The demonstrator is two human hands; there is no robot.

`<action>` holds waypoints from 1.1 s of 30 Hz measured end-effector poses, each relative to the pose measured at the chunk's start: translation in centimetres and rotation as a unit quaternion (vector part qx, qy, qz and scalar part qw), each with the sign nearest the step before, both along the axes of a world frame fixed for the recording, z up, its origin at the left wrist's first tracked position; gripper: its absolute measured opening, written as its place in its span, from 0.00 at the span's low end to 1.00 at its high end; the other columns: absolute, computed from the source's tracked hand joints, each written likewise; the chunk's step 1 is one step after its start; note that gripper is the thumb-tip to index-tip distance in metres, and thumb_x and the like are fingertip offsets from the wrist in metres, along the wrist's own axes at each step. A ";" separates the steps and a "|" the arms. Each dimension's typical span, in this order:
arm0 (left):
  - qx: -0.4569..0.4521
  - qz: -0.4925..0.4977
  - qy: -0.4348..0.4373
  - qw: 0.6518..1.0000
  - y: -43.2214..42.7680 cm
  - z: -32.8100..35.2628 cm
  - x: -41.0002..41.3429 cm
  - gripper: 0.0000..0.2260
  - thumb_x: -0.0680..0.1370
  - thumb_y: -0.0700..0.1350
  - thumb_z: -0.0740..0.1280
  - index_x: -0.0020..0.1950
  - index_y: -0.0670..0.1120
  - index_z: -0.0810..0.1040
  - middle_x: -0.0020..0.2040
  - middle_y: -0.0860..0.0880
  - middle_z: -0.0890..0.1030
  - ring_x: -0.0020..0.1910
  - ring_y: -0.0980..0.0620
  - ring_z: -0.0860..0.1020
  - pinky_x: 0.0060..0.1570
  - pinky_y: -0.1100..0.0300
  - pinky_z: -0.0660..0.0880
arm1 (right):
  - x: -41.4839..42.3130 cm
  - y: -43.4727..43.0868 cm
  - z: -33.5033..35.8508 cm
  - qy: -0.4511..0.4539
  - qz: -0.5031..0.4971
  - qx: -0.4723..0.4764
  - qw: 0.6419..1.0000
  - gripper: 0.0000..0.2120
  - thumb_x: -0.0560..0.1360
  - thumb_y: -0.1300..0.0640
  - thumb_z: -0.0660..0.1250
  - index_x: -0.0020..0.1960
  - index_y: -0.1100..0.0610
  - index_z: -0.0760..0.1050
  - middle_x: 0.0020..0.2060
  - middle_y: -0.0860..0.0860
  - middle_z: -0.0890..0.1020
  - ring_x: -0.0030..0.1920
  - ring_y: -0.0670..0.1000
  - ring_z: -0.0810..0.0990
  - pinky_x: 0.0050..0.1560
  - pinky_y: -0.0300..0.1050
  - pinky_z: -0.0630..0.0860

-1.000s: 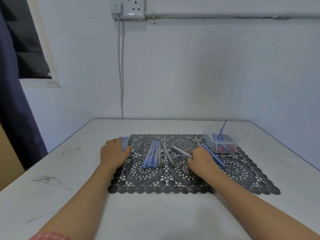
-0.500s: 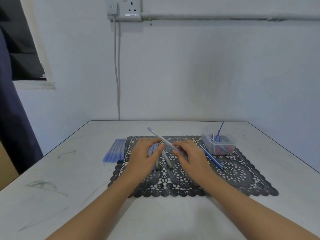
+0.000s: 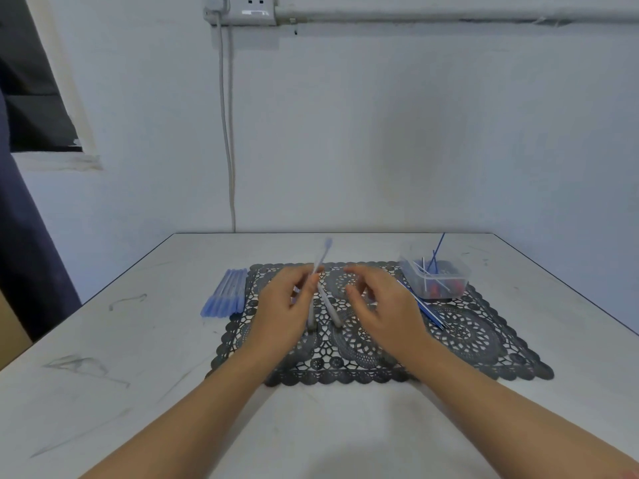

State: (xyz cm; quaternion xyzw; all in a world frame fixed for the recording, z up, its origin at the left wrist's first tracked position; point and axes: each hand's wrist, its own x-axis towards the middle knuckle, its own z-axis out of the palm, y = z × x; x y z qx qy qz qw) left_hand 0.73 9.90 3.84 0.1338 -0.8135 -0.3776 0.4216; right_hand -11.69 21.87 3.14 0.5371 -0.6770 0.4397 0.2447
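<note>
White bench (image 3: pixel 138 392) fills the lower view, scuffed with grey marks, and a black lace mat (image 3: pixel 466 344) is spread across its far middle. Both forearms reach in from the near edge, and both hands are up over the mat.

Left hand (image 3: pixel 283 312) has the action: its fingers (image 3: pixel 313 280) and thumb pinch a pale pen (image 3: pixel 321 257) low on the barrel. The pen is lifted off the mat, tilted with its blue-tipped end pointing up and away towards the wall. Right hand (image 3: pixel 387 309) hovers just beside it, fingers loosely curled and spread, gripping nothing, apart from the pen.

Over on the mat's far right corner sits a clear plastic tub (image 3: pixel 446 281) with thin sticks and something red inside; one blue refill (image 3: pixel 438 247) pokes up out of it at a slant. Off the mat's left edge, touching it, a neat row of blue pens (image 3: pixel 224 297) lies side by side on the bench.

Between the hands, two grey barrels (image 3: pixel 332 307) rest on the lace. A few blue refills (image 3: pixel 423 307) lie slantwise on the mat near the tub.
</note>
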 end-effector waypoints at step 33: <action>-0.310 0.025 -0.064 0.948 -1.8 -0.8 -0.2 0.16 0.76 0.53 0.58 0.47 0.48 0.83 0.31 0.56 0.79 0.27 0.64 0.68 0.28 0.75 0.63 | -2.5 0.1 -0.1 0.150 -0.045 0.054 0.986 0.07 0.69 0.57 0.67 0.41 0.58 0.83 0.33 0.49 0.82 0.33 0.50 0.78 0.32 0.38 0.75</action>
